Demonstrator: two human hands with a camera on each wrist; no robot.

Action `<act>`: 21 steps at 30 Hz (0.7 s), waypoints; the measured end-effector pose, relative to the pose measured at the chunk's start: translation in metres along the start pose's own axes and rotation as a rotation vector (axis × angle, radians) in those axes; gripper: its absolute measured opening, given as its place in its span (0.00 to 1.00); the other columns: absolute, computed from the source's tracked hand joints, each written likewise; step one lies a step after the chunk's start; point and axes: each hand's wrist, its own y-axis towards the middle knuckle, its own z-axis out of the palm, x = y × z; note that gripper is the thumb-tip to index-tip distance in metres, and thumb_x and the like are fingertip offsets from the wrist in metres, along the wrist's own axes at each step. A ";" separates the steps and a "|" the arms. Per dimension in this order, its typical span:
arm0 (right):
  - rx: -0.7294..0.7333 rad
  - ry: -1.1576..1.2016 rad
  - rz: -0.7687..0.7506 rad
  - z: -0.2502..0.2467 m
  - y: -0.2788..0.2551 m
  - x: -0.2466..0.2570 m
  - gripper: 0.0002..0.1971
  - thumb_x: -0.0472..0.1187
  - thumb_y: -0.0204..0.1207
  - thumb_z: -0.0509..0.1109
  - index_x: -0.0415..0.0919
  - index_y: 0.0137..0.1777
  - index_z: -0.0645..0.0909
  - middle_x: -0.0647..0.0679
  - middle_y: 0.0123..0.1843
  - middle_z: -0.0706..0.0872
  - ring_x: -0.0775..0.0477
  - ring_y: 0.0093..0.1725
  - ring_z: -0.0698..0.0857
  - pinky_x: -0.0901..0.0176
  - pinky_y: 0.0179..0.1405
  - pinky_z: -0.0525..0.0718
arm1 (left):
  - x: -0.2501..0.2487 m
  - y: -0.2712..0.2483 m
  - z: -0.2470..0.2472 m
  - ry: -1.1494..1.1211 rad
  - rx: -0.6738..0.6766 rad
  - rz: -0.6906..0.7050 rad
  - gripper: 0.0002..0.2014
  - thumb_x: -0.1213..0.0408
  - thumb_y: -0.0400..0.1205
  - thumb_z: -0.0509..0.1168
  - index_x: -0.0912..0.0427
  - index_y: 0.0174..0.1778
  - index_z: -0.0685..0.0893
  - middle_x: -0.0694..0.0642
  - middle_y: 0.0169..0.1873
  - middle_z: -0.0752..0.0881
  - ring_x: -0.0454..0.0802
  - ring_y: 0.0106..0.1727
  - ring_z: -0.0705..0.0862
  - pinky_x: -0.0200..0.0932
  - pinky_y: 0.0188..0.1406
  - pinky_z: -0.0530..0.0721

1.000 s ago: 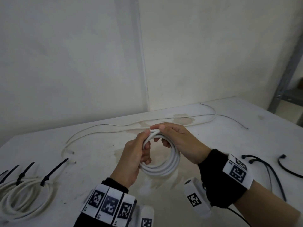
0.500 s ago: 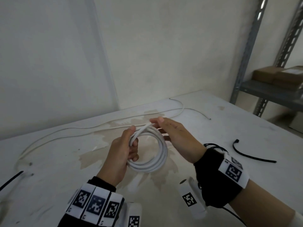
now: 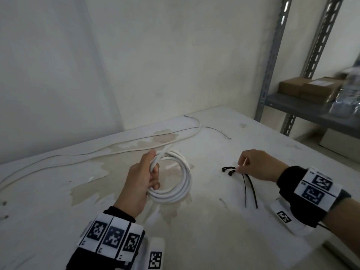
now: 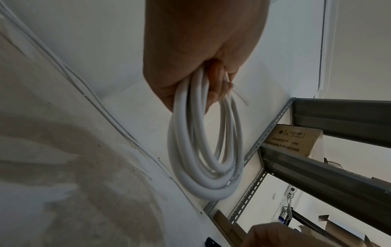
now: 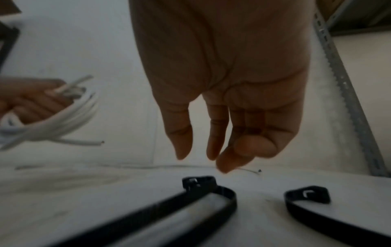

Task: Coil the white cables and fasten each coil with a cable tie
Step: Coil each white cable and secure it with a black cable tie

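A white cable coil [image 3: 182, 184] of several loops hangs in my left hand [image 3: 145, 176], which grips its left side; one loose end sticks up past the thumb. The left wrist view shows that hand [image 4: 203, 50] with fingers curled round the coil [image 4: 203, 167]. Two black cable ties [image 3: 250, 189] lie on the table to the right, heads toward the coil. My right hand [image 3: 253, 164] hovers at their heads. In the right wrist view its fingers [image 5: 211, 147] point down just above the tie heads [image 5: 198, 183], holding nothing.
Long loose white cables [image 3: 124, 148] run along the back of the stained white table [image 3: 214, 240], with a thin wire [image 3: 214, 129] beside them. A grey metal shelf [image 3: 272, 75] stands at the right and carries cardboard boxes [image 3: 309, 90].
My right hand has let go of the coil and moved right to the black cable ties. The left hand keeps the coil. The head view has swung to the right.
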 end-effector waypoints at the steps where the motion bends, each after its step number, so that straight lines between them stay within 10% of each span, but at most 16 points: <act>1: 0.067 -0.062 0.029 0.002 0.002 -0.002 0.10 0.46 0.75 0.70 0.41 0.45 0.74 0.50 0.44 0.76 0.49 0.44 0.76 0.69 0.33 0.69 | 0.000 0.000 0.002 -0.003 -0.001 -0.004 0.22 0.54 0.82 0.59 0.58 0.22 0.69 0.49 0.14 0.63 0.43 0.13 0.60 0.40 0.23 0.64; 7: 0.198 -0.189 0.097 0.017 0.021 0.012 0.11 0.35 0.72 0.73 0.29 0.52 0.81 0.37 0.50 0.88 0.45 0.43 0.83 0.60 0.36 0.82 | -0.001 0.000 0.004 -0.006 0.009 -0.016 0.21 0.54 0.82 0.59 0.58 0.23 0.69 0.46 0.11 0.62 0.42 0.13 0.59 0.40 0.24 0.64; 11: 0.217 -0.160 0.115 0.019 0.033 0.024 0.04 0.30 0.71 0.70 0.31 0.44 0.80 0.42 0.33 0.83 0.42 0.40 0.86 0.54 0.44 0.85 | -0.003 0.000 -0.003 -0.005 -0.002 -0.016 0.21 0.54 0.82 0.59 0.59 0.23 0.69 0.47 0.12 0.61 0.42 0.13 0.59 0.41 0.24 0.64; 16: 0.186 -0.162 0.081 0.024 0.037 0.032 0.13 0.32 0.74 0.67 0.28 0.57 0.80 0.36 0.57 0.85 0.43 0.47 0.83 0.60 0.37 0.78 | -0.003 0.000 -0.012 -0.013 -0.014 -0.018 0.21 0.54 0.82 0.59 0.59 0.23 0.69 0.47 0.12 0.61 0.43 0.13 0.59 0.41 0.24 0.64; 21: 0.136 -0.200 0.091 0.026 0.037 0.033 0.13 0.34 0.73 0.68 0.32 0.57 0.77 0.40 0.56 0.81 0.45 0.47 0.78 0.65 0.35 0.75 | -0.003 -0.001 -0.015 -0.026 -0.014 -0.020 0.21 0.54 0.82 0.58 0.58 0.23 0.70 0.47 0.12 0.61 0.43 0.13 0.59 0.41 0.25 0.64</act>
